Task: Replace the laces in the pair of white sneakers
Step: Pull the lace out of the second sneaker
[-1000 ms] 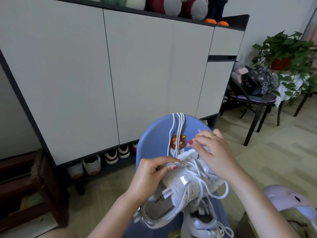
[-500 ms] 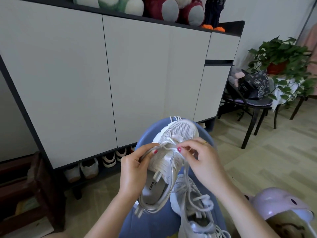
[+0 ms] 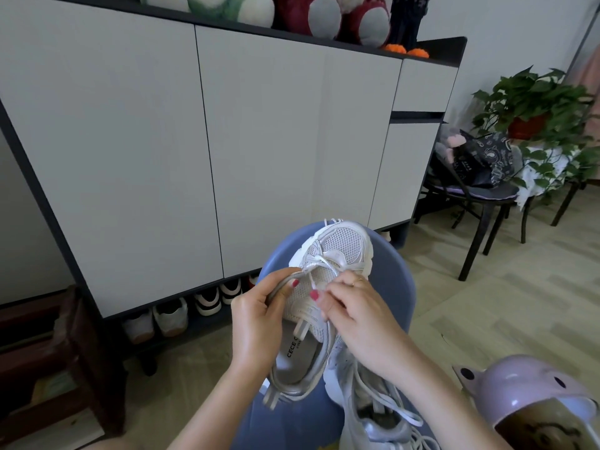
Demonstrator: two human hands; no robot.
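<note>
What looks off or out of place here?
Nothing damaged or spilled. The held sneaker has lace only at the toe eyelets, as expected mid-relacing. The second sneaker lies on the blue chair with loose laces trailing.

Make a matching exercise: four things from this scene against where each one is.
Things:
1. held sneaker
2. second sneaker
3. potted plant
4. plush toys

Places:
A. on top of the cabinet
B. lying on the blue chair
C. far right, on a covered stand
D. between the left hand and right hand

Pairs: 1-D, 2-B, 3-C, 4-A
</note>
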